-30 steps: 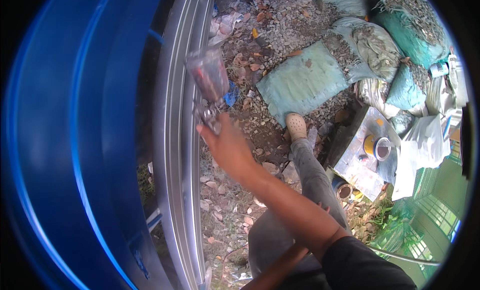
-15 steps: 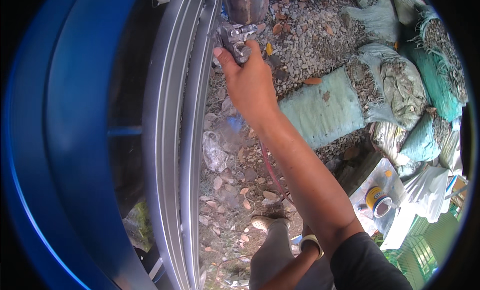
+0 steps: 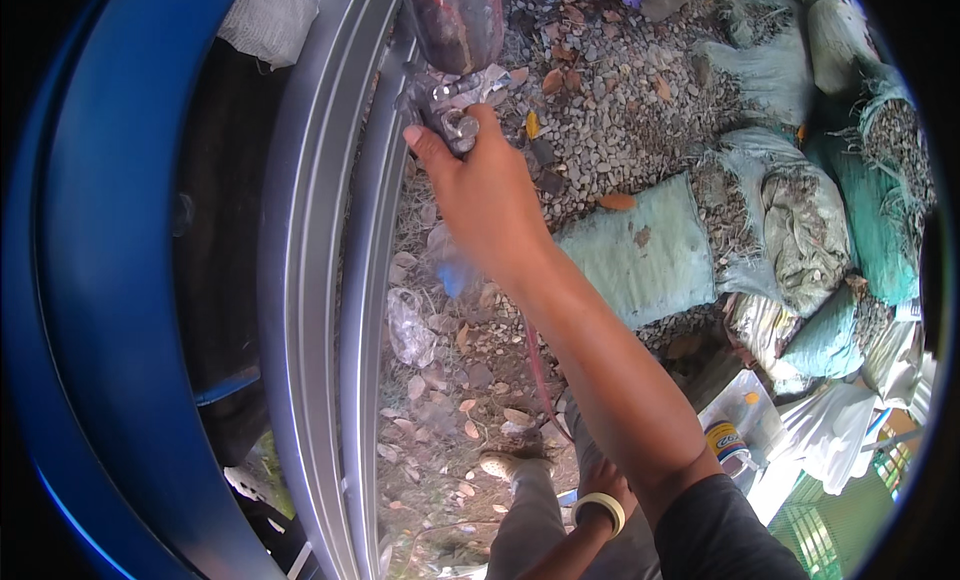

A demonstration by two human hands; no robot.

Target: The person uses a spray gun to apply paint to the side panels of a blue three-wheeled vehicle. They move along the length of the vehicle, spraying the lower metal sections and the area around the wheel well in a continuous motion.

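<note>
My right hand (image 3: pixel 490 195) reaches up to the top middle, closed around a metal spray gun (image 3: pixel 445 120). The thumb lies along the gun's left side, beside a long grey metal rail (image 3: pixel 365 280). A dark cup with reddish stains (image 3: pixel 458 25) sits just beyond the gun. From below my right forearm, a reddish hose (image 3: pixel 537 370) runs downward. My left hand (image 3: pixel 608 488) is low in the middle, close under the right forearm. A cream ring-shaped band (image 3: pixel 600 510) circles its wrist. Its fingers are mostly hidden, so what it holds is unclear.
Blue curved panel (image 3: pixel 110 280) fills the left side. Filled sacks (image 3: pixel 800 220) are piled at right, near a flat pale green sack (image 3: pixel 650 250) on gravel. A labelled can (image 3: pixel 728 442) stands at lower right. Crumpled clear plastic (image 3: pixel 410 330) and dry leaves lie beside the rail.
The view has shifted, so the rails sit further left and the sacks lower. My right hand with the spray gun appears slightly left and lower. More of my left hand shows.
</note>
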